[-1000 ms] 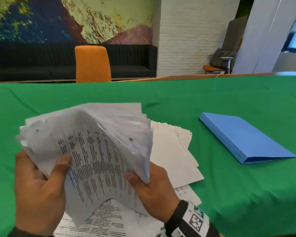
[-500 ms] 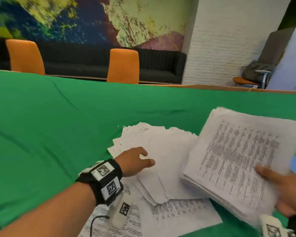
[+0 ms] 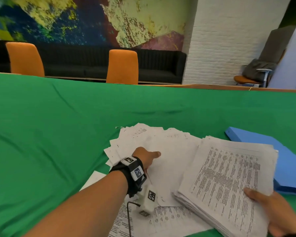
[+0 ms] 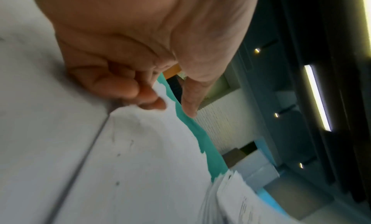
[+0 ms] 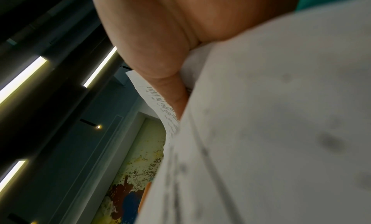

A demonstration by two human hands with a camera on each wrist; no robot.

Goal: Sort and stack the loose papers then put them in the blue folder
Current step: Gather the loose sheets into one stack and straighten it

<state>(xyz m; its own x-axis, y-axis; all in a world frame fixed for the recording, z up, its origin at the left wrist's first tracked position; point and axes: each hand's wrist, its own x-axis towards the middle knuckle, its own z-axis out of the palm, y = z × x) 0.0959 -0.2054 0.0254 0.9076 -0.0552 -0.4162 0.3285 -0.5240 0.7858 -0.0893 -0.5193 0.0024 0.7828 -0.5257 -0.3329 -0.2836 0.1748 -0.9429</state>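
My right hand (image 3: 266, 207) grips a thick stack of printed papers (image 3: 229, 182) by its near corner, thumb on top; the right wrist view shows the thumb (image 5: 170, 92) pressed on the stack (image 5: 281, 132). The stack's far right corner overlaps the closed blue folder (image 3: 290, 161), which lies on the green tablecloth (image 3: 58, 142). Left of the stack, loose papers (image 3: 161, 139) are fanned out on the cloth. My left hand (image 3: 150, 155) rests on them. Its fingers (image 4: 140, 92) are curled against a sheet (image 4: 140, 148) with the thumb held apart, pinching nothing.
More printed sheets (image 3: 169, 218) lie under my left wrist near the table's front edge. Two orange chairs (image 3: 122, 65) stand behind the far edge. Bare green cloth stretches to the left and beyond the papers.
One second ago both hands held the stack. My left hand let go and reached onto the loose papers, while my right hand carried the stack right and lowered it beside the folder.
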